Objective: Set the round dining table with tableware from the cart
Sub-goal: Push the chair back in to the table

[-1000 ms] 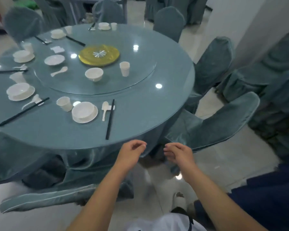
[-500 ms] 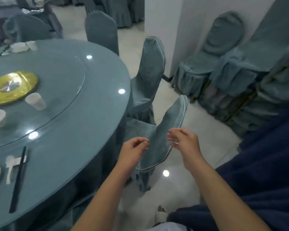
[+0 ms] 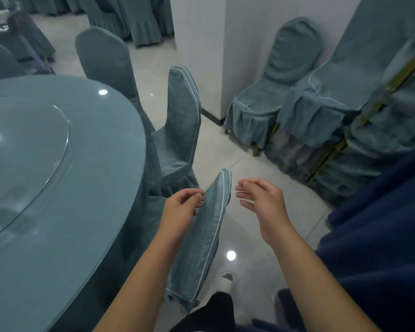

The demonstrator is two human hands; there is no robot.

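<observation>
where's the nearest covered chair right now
In the head view the grey-blue fabric-covered chair is bottom centre, just right of the round glass-topped table, its back between the left hand and right hand.

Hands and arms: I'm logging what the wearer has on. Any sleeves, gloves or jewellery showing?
None show. The left hand and right hand are bare, without gloves, rings or a watch, and both forearms are uncovered down to the frame's bottom edge.

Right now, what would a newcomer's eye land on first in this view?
Two bare hands raised mid-frame: the left hand against the back of a blue-grey covered chair, the right hand open, holding nothing. At left curves the round table with its glass turntable; covered chairs are stacked at right.
</observation>
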